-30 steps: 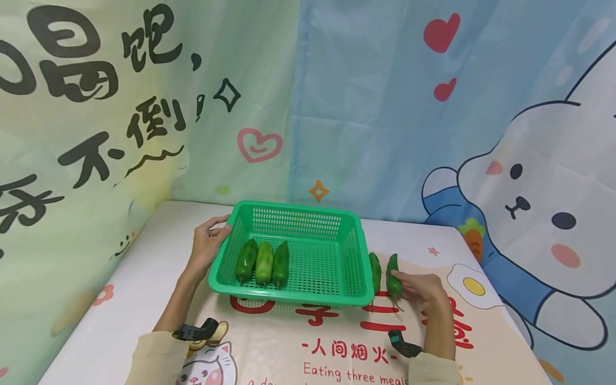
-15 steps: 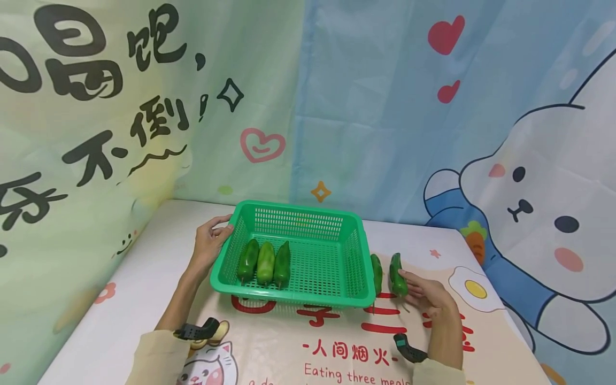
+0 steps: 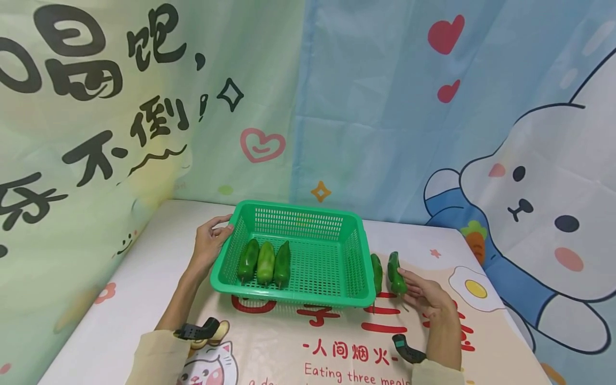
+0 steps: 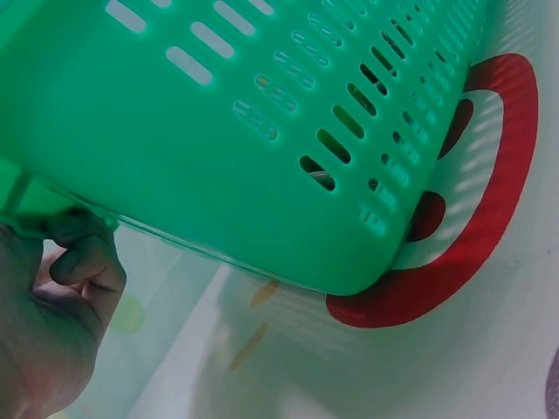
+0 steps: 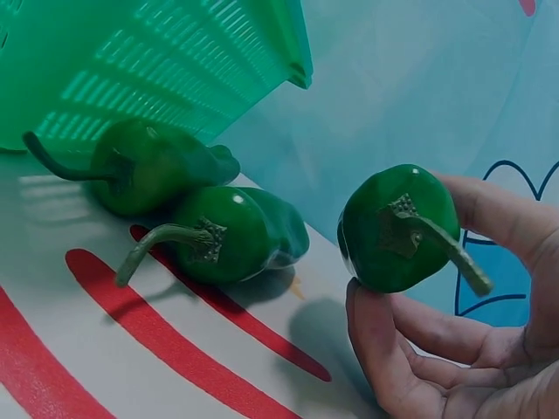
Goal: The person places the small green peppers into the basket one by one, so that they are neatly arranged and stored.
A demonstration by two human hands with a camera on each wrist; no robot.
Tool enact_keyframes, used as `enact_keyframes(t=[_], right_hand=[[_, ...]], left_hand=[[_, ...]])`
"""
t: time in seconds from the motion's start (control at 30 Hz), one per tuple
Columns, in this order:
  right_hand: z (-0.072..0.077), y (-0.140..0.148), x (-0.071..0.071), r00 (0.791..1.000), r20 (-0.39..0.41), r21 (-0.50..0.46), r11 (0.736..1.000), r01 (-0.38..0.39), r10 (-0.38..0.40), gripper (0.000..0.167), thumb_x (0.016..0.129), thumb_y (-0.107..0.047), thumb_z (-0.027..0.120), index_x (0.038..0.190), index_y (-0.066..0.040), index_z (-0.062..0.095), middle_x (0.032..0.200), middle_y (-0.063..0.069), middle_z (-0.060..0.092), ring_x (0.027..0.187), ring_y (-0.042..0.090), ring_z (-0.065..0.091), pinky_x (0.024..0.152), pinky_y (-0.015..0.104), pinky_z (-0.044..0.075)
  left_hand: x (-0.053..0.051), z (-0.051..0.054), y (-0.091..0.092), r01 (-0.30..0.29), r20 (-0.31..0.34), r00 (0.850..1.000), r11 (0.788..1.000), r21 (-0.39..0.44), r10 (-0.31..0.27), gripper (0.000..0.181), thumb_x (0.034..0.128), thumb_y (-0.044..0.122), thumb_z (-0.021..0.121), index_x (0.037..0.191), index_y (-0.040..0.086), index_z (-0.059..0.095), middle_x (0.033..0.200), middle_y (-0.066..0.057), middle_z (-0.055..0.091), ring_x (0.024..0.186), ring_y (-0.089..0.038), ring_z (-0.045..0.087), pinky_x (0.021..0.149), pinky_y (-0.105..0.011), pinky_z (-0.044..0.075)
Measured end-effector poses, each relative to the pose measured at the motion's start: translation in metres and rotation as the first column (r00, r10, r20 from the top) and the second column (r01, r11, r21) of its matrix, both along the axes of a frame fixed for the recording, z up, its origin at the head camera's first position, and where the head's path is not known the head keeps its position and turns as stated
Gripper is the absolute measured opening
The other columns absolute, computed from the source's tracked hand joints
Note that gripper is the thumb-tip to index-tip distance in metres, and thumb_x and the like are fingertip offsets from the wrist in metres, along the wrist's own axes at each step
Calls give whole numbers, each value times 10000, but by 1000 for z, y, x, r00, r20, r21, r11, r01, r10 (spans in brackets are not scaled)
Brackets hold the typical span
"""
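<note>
My left hand (image 3: 208, 246) grips the left rim of the green basket (image 3: 363, 267); in the left wrist view its curled fingers (image 4: 87, 262) are at the rim. Three green peppers (image 3: 266, 263) lie side by side in the basket's left part. To the right of the basket, my right hand (image 3: 430, 299) pinches a green pepper (image 3: 398, 284) between thumb and fingers. The right wrist view shows this pepper (image 5: 397, 229) held off the table, stem towards the camera. Two more peppers lie left of it, one (image 5: 140, 166) beside the basket and one (image 5: 231, 236) nearer the hand.
The table (image 3: 159, 240) has a printed cover with red characters, a fried egg and a cat. A printed curtain (image 3: 375, 133) hangs behind the table. The basket's right part shows its bare perforated floor.
My right hand has shifted slightly to the right, with its pepper now between the fingers and apparently lifted. My left hand stays at the basket's rim. The head view has shifted slightly.
</note>
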State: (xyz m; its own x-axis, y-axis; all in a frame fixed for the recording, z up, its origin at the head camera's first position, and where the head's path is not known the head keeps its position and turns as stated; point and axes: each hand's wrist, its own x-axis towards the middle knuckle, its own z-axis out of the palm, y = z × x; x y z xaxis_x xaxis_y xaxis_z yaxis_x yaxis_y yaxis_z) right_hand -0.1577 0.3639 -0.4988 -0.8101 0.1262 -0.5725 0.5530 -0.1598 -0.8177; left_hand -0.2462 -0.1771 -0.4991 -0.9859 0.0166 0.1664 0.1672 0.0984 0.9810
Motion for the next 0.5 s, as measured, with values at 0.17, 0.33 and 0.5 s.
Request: enact_keyframes(t=[0.17, 0.33, 0.5], right_hand=[[0, -1, 0, 1000, -1, -15, 1000, 6, -6, 208, 1042, -427, 745, 942, -245, 755, 1038, -37, 689, 998, 118, 663, 904, 246, 665], [0, -2, -1, 1000, -6, -14, 1000, 6, -6, 305, 1030, -430, 765, 1155, -154, 728, 1037, -36, 703, 993, 120, 677, 900, 251, 666], [-1, -2, -2, 1000, -12, -2, 1000, -1, 1, 290, 1020, -439, 775, 1121, -168, 751, 1011, -43, 721, 971, 114, 689, 869, 237, 663]], left_hand=[[-1, 0, 1, -5, 0, 1000, 1000, -10, 5, 435, 1146, 166, 590, 1531, -36, 575, 1131, -365, 768, 730, -80, 786, 653, -218, 654], [-1, 0, 1, -11, 1, 1000, 1000, -13, 11, 436, 1146, 165, 589, 1532, -36, 573, 1153, -380, 757, 741, -81, 789, 658, -216, 654], [0, 1, 2, -14, 5, 1000, 1000, -8, 14, 435, 1143, 168, 595, 1526, -38, 580, 1151, -354, 769, 753, -92, 795, 658, -216, 654]])
